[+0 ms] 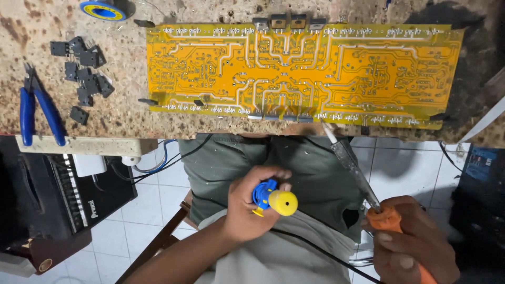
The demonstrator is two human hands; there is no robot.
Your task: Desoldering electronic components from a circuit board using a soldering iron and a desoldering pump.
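A long yellow circuit board (305, 73) lies solder side up on a speckled worktable (121, 115), with black transistors along its near and far edges. My left hand (247, 202) is closed around a blue and yellow desoldering pump (273, 199), held over my lap below the table edge. My right hand (413, 247) grips the orange handle of a soldering iron (351, 163). Its tip reaches up to the near edge of the board, right of the middle.
Several loose black components (84, 73) lie at the table's left, beside blue-handled pliers (37, 110). A blue and yellow solder spool (102, 9) sits at the far left. A black box (63, 194) stands on the tiled floor under the table, with cables.
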